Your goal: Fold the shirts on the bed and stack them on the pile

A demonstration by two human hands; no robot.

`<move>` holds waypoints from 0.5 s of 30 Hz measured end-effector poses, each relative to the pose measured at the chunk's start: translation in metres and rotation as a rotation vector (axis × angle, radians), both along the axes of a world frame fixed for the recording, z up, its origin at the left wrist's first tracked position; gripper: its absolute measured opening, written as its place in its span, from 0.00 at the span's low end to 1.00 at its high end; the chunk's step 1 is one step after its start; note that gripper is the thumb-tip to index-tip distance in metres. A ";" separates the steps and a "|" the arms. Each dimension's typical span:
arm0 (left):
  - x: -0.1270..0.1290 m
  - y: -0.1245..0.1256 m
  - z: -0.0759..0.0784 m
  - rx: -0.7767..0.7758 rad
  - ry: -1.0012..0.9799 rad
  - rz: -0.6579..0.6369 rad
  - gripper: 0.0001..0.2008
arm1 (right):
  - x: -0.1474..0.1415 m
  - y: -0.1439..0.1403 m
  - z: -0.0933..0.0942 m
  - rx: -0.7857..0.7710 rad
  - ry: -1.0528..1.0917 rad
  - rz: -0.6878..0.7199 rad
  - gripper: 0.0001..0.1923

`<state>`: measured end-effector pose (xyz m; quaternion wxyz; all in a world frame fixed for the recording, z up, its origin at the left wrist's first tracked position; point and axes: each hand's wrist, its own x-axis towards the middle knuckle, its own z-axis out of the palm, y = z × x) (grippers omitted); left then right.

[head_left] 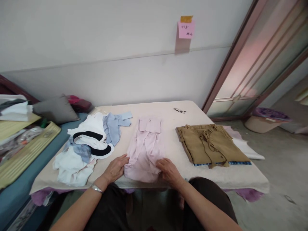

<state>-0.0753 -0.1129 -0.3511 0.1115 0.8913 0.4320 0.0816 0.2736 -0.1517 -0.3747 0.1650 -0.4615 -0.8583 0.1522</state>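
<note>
Dark-trousered knees fill the bottom of the frame, and just above them both hands rest flat at the near edge of the low table (216, 179). Left of centre lies a heap of white and blue clothes (89, 146). Beside it the left hand (116, 168) presses open-palmed on the pink garment (145, 150), touching its lower left corner; the right hand (168, 170) lies spread on its lower right corner. It looks light, soft and limp, best taken by those corners. Right of centre sits a folded olive garment (211, 144).
</note>
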 end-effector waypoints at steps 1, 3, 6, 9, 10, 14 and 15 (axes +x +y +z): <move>0.002 -0.002 0.003 -0.015 -0.008 0.014 0.26 | 0.002 0.001 0.004 -0.040 0.015 -0.016 0.25; 0.008 -0.009 0.013 -0.048 -0.040 0.050 0.24 | 0.009 0.000 0.013 -0.121 0.063 -0.058 0.25; 0.019 -0.025 0.038 -0.196 -0.139 0.089 0.18 | 0.023 -0.010 0.030 -0.262 0.199 -0.115 0.23; 0.030 -0.036 0.065 -0.473 -0.309 0.117 0.15 | 0.038 -0.019 0.051 -0.432 0.378 -0.078 0.20; 0.032 -0.035 0.072 -0.549 -0.390 0.134 0.14 | 0.042 -0.017 0.058 -0.473 0.436 -0.066 0.18; 0.041 0.003 0.081 -0.732 -0.777 0.271 0.10 | 0.051 0.025 0.082 -0.520 0.634 -0.117 0.11; 0.044 0.020 0.078 -0.770 -0.866 0.324 0.10 | 0.050 0.044 0.084 -0.517 0.679 -0.146 0.12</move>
